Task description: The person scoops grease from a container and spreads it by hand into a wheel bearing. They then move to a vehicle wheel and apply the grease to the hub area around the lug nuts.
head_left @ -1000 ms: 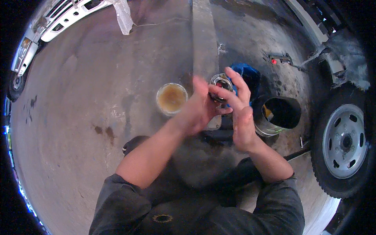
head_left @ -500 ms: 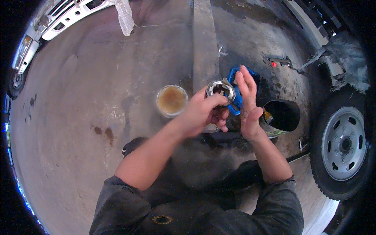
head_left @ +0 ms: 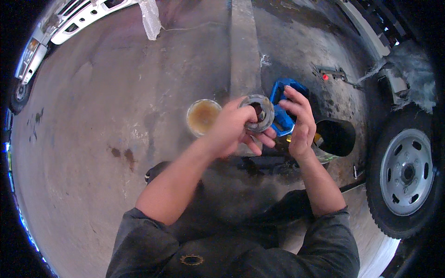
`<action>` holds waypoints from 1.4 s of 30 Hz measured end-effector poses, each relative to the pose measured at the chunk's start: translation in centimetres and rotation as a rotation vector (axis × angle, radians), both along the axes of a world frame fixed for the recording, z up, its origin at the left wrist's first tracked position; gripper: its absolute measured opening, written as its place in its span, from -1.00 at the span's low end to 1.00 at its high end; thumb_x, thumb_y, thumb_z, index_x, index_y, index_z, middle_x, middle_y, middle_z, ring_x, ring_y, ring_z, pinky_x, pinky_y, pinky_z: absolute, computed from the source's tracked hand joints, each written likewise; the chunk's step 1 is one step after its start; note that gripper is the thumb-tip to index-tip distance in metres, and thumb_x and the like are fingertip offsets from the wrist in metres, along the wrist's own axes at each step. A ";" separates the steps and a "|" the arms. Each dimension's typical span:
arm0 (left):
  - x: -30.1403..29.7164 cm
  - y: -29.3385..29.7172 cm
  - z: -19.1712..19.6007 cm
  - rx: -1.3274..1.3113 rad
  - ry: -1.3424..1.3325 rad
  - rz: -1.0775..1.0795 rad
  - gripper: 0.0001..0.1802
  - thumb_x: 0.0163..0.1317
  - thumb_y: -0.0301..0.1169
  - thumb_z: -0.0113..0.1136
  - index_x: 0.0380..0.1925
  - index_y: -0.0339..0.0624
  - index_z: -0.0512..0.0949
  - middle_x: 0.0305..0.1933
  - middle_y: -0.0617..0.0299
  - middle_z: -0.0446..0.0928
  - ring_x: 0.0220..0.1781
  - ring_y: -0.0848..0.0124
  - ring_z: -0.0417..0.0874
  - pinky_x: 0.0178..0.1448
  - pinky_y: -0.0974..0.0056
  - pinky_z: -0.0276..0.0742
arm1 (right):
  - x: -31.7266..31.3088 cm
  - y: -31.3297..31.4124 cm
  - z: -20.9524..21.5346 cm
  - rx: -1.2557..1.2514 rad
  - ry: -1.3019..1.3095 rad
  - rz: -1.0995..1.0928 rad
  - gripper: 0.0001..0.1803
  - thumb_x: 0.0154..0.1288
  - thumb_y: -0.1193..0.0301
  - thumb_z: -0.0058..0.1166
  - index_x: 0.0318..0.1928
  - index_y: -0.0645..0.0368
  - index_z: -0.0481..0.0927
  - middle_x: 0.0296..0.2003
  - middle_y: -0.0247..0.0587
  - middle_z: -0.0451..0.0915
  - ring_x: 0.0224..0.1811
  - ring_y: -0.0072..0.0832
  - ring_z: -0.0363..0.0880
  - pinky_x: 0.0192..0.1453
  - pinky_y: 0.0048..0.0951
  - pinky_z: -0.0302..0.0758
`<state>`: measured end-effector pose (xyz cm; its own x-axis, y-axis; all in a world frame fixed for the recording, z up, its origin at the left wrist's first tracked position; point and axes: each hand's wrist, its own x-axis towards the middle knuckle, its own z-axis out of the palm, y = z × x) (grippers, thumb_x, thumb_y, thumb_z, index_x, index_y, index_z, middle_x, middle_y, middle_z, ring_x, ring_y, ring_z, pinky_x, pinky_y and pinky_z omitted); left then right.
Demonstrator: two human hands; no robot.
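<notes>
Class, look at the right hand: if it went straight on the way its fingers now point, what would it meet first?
Most likely the blue object, which shows beside the right hand's fingertips; height is unclear, so it might pass over.

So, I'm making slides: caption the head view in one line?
Left hand holding a metal ring, right hand open beside it.

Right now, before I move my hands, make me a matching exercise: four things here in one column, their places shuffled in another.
Things
1. thick grey metal ring
2. round tub of cloudy brown liquid
3. silver wheel with a black tyre
4. open blue plastic container

Places
A. far right of the view
B. partly behind the right hand
C. in the left hand
D. on the floor, left of the hands

Pairs: 1-C, 2-D, 3-A, 4-B
</notes>
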<state>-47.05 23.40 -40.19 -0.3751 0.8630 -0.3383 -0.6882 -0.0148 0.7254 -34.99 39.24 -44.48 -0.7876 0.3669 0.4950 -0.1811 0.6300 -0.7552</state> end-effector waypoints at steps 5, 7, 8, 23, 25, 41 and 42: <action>0.5 -0.1 -1.2 -0.231 0.545 -0.091 -0.70 0.15 -0.48 0.01 -0.09 -0.26 0.47 -0.47 0.05 0.56 -0.54 0.34 0.61 -0.49 0.19 0.54 | 0.0 0.5 1.9 0.157 -0.104 0.123 -0.17 0.15 0.48 0.22 0.37 0.29 0.08 0.07 0.03 0.52 0.23 -0.30 0.43 0.35 -0.26 0.25; 0.6 0.1 -2.8 -0.276 0.683 -0.188 -0.54 0.18 -0.48 0.09 0.13 -0.25 0.40 -0.40 0.13 0.60 -0.51 0.40 0.64 -0.45 0.25 0.58 | -0.1 -0.7 3.1 0.085 -0.192 0.201 -0.15 0.11 0.57 0.22 0.38 0.27 0.08 0.04 0.00 0.55 0.17 -0.31 0.49 0.29 -0.30 0.32; 0.7 0.0 -4.7 -0.270 0.892 -0.113 -0.53 0.16 -0.47 0.11 0.13 -0.24 0.42 -0.37 0.10 0.62 -0.44 0.33 0.67 -0.37 0.21 0.59 | -0.2 -1.4 3.6 0.043 -0.233 0.246 -0.13 0.09 0.61 0.23 0.39 0.26 0.08 0.03 -0.01 0.56 0.15 -0.32 0.51 0.26 -0.32 0.36; 2.1 0.5 -4.9 -0.425 1.106 -0.201 -0.58 0.13 -0.35 0.07 -0.04 -0.39 0.47 -0.16 -0.30 0.58 -0.02 -0.13 0.61 0.06 -0.02 0.49 | -0.1 -1.2 2.7 -0.319 -0.502 0.149 -0.53 0.35 0.43 0.04 0.24 0.20 0.35 -0.21 -0.23 0.62 -0.14 -0.57 0.54 0.01 -0.50 0.44; 2.0 0.6 -4.6 -0.409 1.005 -0.231 -0.58 0.13 -0.35 0.07 -0.05 -0.40 0.48 -0.13 -0.32 0.57 0.01 -0.15 0.59 0.09 -0.02 0.48 | -0.3 -0.9 2.6 -0.413 -0.532 0.157 -0.56 0.36 0.43 0.04 0.22 0.20 0.36 -0.20 -0.26 0.62 -0.14 -0.60 0.52 -0.02 -0.51 0.43; 0.8 0.2 -4.4 -0.272 0.938 -0.166 -0.65 0.08 -0.42 0.07 -0.11 -0.29 0.39 -0.38 0.01 0.55 -0.41 0.22 0.59 -0.29 0.17 0.51 | -0.5 1.4 0.2 -0.623 -0.580 0.400 -0.62 0.39 0.46 0.03 0.18 0.20 0.37 -0.11 -0.27 0.59 -0.08 -0.59 0.53 0.06 -0.48 0.45; 0.9 0.4 -3.1 -0.339 0.814 -0.207 -0.65 0.09 -0.42 0.05 -0.10 -0.28 0.40 -0.43 0.05 0.54 -0.52 0.31 0.56 -0.41 0.23 0.49 | -0.4 1.6 0.2 -0.633 -0.579 0.377 -0.62 0.40 0.44 0.03 0.18 0.20 0.37 -0.11 -0.26 0.58 -0.07 -0.58 0.53 0.07 -0.47 0.45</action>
